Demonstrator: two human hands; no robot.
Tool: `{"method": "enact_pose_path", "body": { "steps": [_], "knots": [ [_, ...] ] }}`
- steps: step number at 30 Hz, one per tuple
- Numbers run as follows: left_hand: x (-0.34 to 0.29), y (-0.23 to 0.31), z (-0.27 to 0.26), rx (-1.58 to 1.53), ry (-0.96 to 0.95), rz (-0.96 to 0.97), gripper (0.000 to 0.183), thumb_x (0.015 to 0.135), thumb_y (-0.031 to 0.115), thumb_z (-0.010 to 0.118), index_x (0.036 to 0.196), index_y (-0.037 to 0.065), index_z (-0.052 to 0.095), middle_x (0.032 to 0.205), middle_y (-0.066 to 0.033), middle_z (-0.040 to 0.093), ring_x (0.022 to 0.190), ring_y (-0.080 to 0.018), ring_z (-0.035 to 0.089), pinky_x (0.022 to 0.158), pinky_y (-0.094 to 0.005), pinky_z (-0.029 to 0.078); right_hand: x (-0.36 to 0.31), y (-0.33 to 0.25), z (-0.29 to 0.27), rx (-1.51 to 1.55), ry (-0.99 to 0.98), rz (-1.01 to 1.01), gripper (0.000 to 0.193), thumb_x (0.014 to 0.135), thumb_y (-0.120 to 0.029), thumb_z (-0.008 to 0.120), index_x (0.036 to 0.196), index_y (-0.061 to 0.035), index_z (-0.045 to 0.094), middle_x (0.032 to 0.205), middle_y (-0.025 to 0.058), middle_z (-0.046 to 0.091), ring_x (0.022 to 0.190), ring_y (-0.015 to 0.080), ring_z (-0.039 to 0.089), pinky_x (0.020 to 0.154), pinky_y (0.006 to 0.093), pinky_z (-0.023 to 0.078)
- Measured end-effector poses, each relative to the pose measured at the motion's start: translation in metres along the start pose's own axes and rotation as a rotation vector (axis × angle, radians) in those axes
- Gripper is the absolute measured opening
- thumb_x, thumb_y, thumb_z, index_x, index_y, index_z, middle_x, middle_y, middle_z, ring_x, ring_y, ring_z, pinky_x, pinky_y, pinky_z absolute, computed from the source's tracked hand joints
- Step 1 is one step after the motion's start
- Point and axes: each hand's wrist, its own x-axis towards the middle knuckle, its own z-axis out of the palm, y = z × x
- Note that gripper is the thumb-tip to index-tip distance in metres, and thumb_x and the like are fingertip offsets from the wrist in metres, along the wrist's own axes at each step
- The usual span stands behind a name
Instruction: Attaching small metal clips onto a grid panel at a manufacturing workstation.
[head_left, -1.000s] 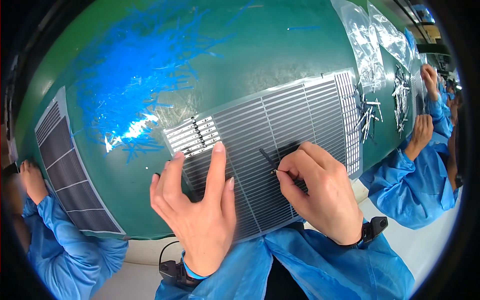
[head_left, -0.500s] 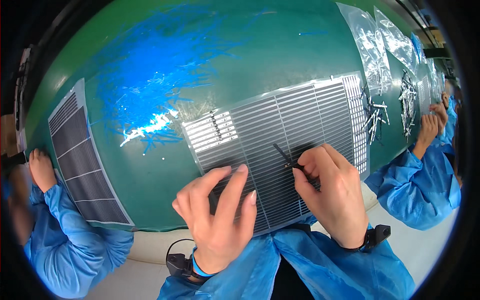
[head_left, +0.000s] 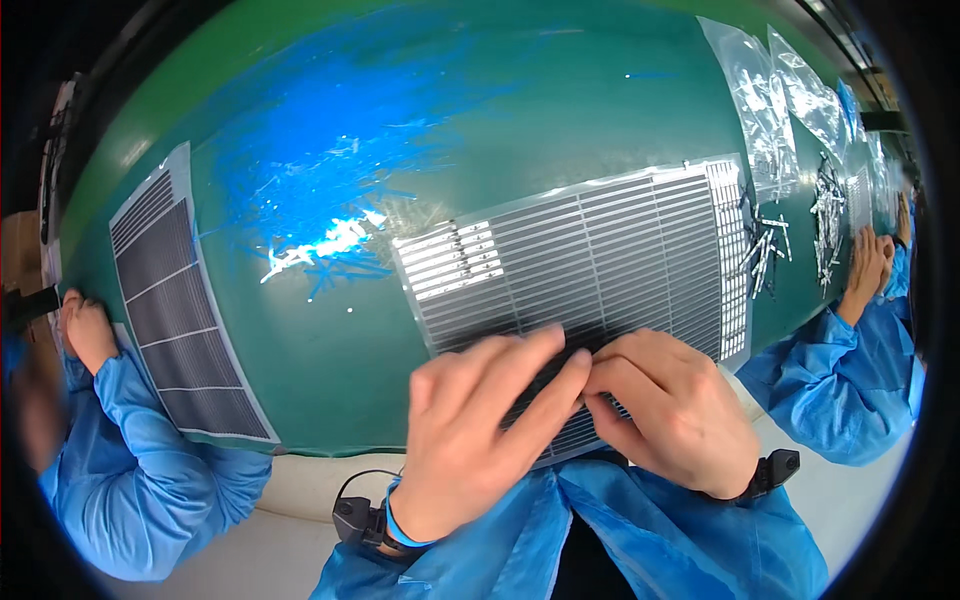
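Note:
In front of me lies a sheet of narrow dark strips (head_left: 650, 240) with pale lines between them and a clear margin. A block of white strips (head_left: 450, 265) with small dark marks sits at its upper left corner. My left hand (head_left: 480, 430) and my right hand (head_left: 670, 410) meet over the sheet's near part, fingertips together. The right fingers are pinched around a small black strip, now mostly hidden by the fingers. The left index finger reaches to the right fingertips; its thumb is hidden, so what it grips cannot be made out.
Thin blue film strips (head_left: 310, 160) are heaped at the back left, with white pieces (head_left: 330, 243) at their near edge. Another dark sheet (head_left: 170, 290) lies left, by a co-worker's hand (head_left: 88, 330). Small black-and-white pieces (head_left: 768, 250) and clear bags (head_left: 755, 110) lie right, near another co-worker's sleeve (head_left: 830, 375).
My left hand has moved right to meet the right fingertips. The black strip, plainly seen before in my right fingers, is now mostly covered. The view has shifted slightly.

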Motion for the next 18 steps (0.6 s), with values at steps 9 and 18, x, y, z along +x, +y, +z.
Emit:
{"method": "enact_pose_path", "body": {
  "steps": [9, 18],
  "knots": [
    [-0.013, -0.015, -0.009, -0.537, -0.011, -0.284, 0.017, 0.074, -0.005, 0.081, 0.09, 0.001, 0.079, 0.081, -0.0069, 0.072, 0.073, -0.0167, 0.062, 0.068, -0.03, 0.043, 0.007, 0.003, -0.005, 0.443, -0.014, 0.077, 0.013, 0.085, 0.002, 0.074, 0.095, 0.0007, 0.065, 0.086, 0.0111, 0.065, 0.076, 0.0271, 0.066, 0.065, 0.0354, 0.054],
    [-0.014, -0.011, -0.01, -0.753, 0.005, -0.423, 0.015, 0.078, -0.006, 0.08, 0.091, 0.003, 0.078, 0.079, -0.0057, 0.071, 0.071, -0.0161, 0.061, 0.066, -0.0283, 0.045, 0.006, 0.004, -0.002, 0.63, -0.005, 0.139, 0.012, 0.09, 0.004, 0.072, 0.101, 0.0035, 0.068, 0.086, 0.0111, 0.065, 0.074, 0.022, 0.066, 0.065, 0.0332, 0.053]
  ]
}}
